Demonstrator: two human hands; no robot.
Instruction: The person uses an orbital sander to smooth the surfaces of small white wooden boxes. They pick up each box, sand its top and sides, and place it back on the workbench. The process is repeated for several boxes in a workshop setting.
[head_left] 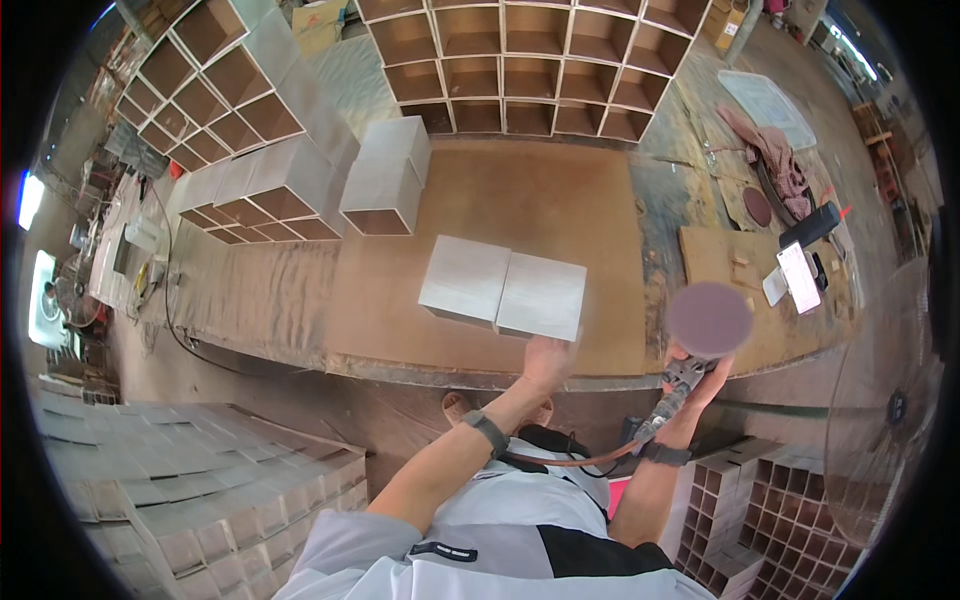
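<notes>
Partly out of sight, left hand (pixel 550 363) at white box (pixel 541 293).

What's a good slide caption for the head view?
Right hand holding a sander with a purple disc, left hand at the near edge of a white box on a workbench.

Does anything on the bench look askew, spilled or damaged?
No spill or damage stands out. Two white boxes by the left hand sit skewed on the brown board, and a checkered cloth lies crumpled at right.
</notes>
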